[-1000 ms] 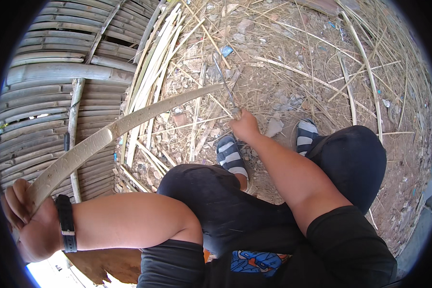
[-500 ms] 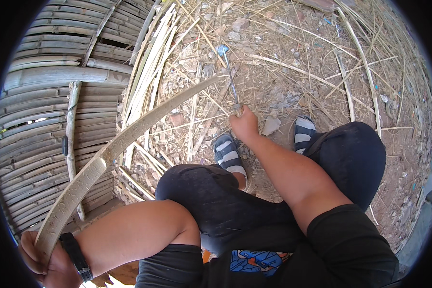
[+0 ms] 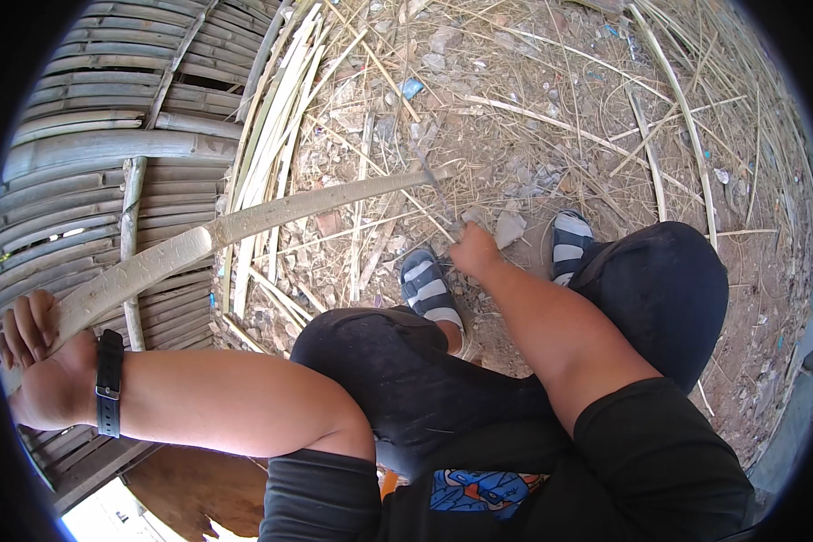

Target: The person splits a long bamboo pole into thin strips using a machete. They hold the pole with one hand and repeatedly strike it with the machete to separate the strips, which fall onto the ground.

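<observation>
A long, pale split bamboo strip (image 3: 285,210) stretches from the far left to the middle of the ground, a node ridge partway along it. My left hand (image 3: 50,361) grips its near end, fingers wrapped round it, a black watch strap on the wrist. My right hand (image 3: 475,250) is closed in front of my left foot, holding a thin-bladed knife (image 3: 431,176). The blade, partly smeared by motion, meets the strip's far end. Most of the handle is hidden in my fist.
A slatted bamboo wall (image 3: 72,199) stands on the left. Beside it lies a bundle of split bamboo strips (image 3: 275,135). Shavings, stones and loose strips (image 3: 673,99) litter the dirt. My sandalled feet (image 3: 431,289) and bent knees are below.
My left hand has risen, lifting the near end of the bamboo strip to a flatter angle. The right hand has shifted slightly right and nearer, and the blade now lies at the strip's tip.
</observation>
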Motion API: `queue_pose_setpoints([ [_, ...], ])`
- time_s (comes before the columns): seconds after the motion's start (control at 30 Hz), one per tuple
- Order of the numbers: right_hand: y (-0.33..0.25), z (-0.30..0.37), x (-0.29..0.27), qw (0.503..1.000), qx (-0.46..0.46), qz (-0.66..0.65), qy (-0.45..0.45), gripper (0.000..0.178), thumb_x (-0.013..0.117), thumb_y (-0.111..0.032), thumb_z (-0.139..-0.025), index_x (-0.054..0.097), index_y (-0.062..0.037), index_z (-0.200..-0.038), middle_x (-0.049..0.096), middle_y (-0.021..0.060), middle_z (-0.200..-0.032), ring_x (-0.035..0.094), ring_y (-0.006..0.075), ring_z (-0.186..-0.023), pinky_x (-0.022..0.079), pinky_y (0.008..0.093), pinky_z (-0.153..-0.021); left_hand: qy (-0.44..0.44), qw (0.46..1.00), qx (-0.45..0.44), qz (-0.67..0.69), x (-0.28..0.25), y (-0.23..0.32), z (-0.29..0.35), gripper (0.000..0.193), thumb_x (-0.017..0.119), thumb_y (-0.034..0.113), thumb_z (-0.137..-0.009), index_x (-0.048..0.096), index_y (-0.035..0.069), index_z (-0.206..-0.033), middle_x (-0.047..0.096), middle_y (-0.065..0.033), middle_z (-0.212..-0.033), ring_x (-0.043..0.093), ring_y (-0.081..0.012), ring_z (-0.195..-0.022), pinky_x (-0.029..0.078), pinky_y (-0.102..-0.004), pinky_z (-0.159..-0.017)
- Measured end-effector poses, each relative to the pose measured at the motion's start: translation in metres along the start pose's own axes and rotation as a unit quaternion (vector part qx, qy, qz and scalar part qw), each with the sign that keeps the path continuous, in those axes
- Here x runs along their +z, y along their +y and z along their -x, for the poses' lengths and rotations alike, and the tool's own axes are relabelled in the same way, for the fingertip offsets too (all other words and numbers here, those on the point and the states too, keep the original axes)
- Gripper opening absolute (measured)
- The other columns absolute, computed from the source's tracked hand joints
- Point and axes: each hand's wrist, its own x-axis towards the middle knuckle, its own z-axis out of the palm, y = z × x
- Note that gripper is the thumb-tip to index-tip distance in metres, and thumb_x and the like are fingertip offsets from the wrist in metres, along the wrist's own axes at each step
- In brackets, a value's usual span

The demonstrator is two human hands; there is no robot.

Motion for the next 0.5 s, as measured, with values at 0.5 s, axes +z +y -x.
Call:
queue_pose_setpoints([
  [0.5, 0.013, -0.001, -0.002, 0.998, 0.062, 0.007, -0.012, 0.044, 0.069, -0.020, -0.078, 0.061, 0.0045, -0.113, 0.070, 0.0283, -0.102, 0.068, 0.0426, -0.099, 0.053, 0.0478, -0.090, 0.007, 1.000, -0.013, -0.005, -0.006, 0.000, -0.006, 0.037, 0.041, 0.044, -0.091, 0.041, 0.013, -0.070, 0.034, 0.0007, -0.054, 0.030, -0.0113, -0.045, 0.024, -0.0270, -0.047],
])
